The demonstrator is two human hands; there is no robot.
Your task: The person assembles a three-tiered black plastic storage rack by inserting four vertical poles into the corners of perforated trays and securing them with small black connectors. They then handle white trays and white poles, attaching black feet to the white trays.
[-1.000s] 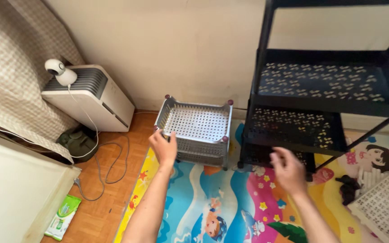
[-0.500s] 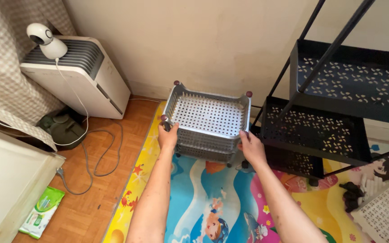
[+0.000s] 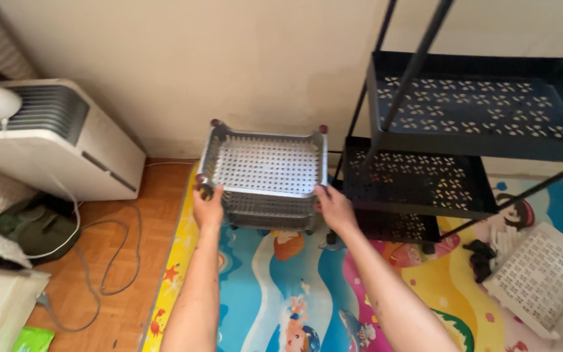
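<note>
On the floor by the far wall: a grey perforated plastic basket stack [image 3: 265,175] sits at the far edge of a colourful cartoon play mat [image 3: 281,306], between a white boxy appliance [image 3: 53,146] on the left and a black metal tiered shelf rack [image 3: 464,130] on the right.
Basket orientation: open side up, level, its long axis running left to right, parallel to the wall; the near rim faces the person.
Basket build: a top tray with a holed floor, at least one more tier showing beneath it, dark red caps at the corners.
Basket contents: nothing lies in the top tray; the lower tiers are too hidden to tell.
Rack trays: the black trays with cut-out patterns show nothing on them.
Left hand [image 3: 208,207]: curled around the near left corner of the basket stack, fingers closed on the rim.
Right hand [image 3: 335,207]: gripping the near right corner of the same stack, thumb on the near rim.
Whether lifted: it cannot be told if the stack rests on the mat or hangs just above it.
Near right: a white perforated plastic tray [image 3: 542,277] lies tilted on the mat, well apart from the hands.
Left floor: a grey cable [image 3: 109,261] loops over the wooden floor [image 3: 118,306].
</note>
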